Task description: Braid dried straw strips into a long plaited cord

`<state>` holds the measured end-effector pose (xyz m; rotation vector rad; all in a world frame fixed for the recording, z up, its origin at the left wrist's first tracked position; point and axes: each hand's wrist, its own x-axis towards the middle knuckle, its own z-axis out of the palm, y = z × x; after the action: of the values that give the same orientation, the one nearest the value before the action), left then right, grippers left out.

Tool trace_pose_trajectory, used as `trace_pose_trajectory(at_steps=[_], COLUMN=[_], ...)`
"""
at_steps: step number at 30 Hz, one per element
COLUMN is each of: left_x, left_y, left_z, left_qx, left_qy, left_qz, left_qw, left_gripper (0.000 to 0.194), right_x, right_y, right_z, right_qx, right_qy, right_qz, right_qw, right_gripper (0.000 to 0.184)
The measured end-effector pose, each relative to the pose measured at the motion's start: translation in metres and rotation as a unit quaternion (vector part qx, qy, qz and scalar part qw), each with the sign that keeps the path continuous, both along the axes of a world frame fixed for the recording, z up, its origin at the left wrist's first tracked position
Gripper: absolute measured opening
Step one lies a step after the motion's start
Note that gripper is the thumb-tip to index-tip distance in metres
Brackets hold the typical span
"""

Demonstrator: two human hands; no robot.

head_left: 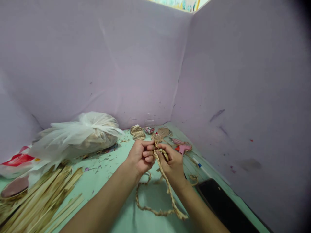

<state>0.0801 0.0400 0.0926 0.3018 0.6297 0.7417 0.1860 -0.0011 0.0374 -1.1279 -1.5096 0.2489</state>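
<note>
Both of my hands meet over the middle of the green surface, closed around a braided straw-coloured cord (166,178). My left hand (143,156) pinches it with curled fingers. Thumb and fingers of my right hand (171,161) press on the cord from the other side, beside a small yellowish strip. One length of cord slants down to a frayed end near my right forearm, and another loops on the surface below. Just beyond my fingertips lies a woven piece with a red bead (156,133). The exact grip point is partly hidden by my fingers.
Long dry fibre strips (48,200) lie at the left, near a white plastic bag (85,132). Coiled woven pieces (137,132) and a small container of beads (149,130) stand by the back wall. Right are a pink glue gun (184,148), a pen (200,165) and a black phone (224,207).
</note>
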Motion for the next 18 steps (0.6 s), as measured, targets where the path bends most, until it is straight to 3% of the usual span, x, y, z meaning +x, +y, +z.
trace_pose_trajectory(at_steps=[3,5,6,7,9,12,15,18], left_x=[0.005,0.007,0.008,0.008,0.007,0.006,0.006,0.006], left_y=[-0.004,-0.007,-0.009,-0.011,-0.014,-0.018,-0.019,-0.018], left_z=[-0.002,-0.004,-0.005,-0.005,-0.006,-0.006,-0.008,-0.010], left_qx=[0.044,0.137,0.208,0.291,0.455,0.613,0.683,0.706], left_qy=[0.034,0.110,0.171,0.235,0.338,0.381,0.379,0.357], left_qz=[0.007,0.002,0.014,0.039,0.108,0.170,0.188,0.203], left_qw=[0.998,0.984,0.963,0.927,0.817,0.671,0.596,0.577], left_gripper=[0.017,0.015,0.013,0.011,0.006,0.007,0.013,0.017], right_x=[0.002,0.002,0.003,0.003,0.004,0.005,0.006,0.008], right_y=[0.001,0.001,0.002,0.002,0.002,0.002,0.003,0.006], right_z=[-0.003,-0.003,-0.003,-0.001,0.004,0.013,0.016,0.016], right_qx=[0.017,0.026,0.022,0.014,-0.013,-0.055,-0.070,-0.092], right_qy=[-0.018,0.000,0.016,0.038,0.088,0.160,0.211,0.262], right_qz=[-0.042,-0.075,-0.086,-0.091,-0.084,-0.058,-0.038,-0.020], right_qw=[0.999,0.997,0.996,0.995,0.993,0.984,0.974,0.961], right_gripper=[0.013,0.011,0.011,0.011,0.013,0.016,0.018,0.020])
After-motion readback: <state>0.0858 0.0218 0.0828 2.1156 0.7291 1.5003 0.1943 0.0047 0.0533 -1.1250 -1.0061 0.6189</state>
